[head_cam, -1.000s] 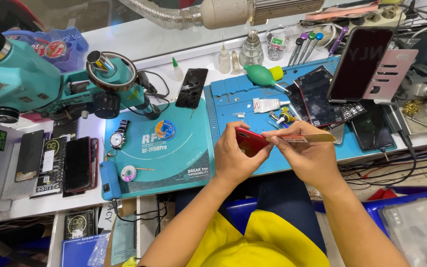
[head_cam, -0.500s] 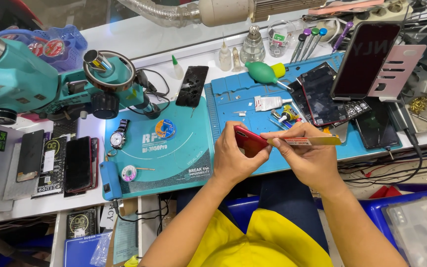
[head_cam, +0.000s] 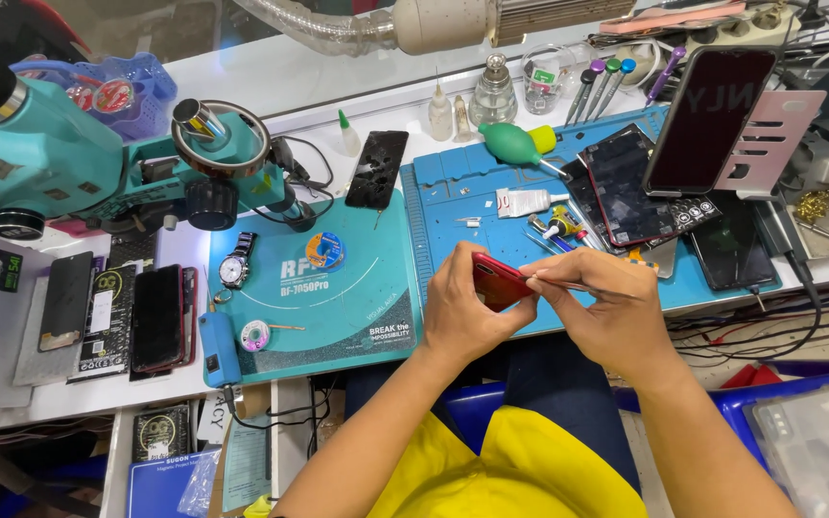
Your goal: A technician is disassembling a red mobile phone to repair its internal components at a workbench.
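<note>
You have a red phone [head_cam: 497, 280] lifted off the surface, above the near edge of the blue mat. It is a thin, flat slab with a glossy red shell, tilted so that one long edge faces up and toward you, its upper corner pointing to the mat. Most of its body is hidden inside your grip; only the upper red face and one rim show. Against its right rim lies a slim, pale, flat tool [head_cam: 568, 285], held nearly level, its tip touching the phone's edge where the shell meets the frame. Whether the tip has gone into the seam cannot be told.
</note>
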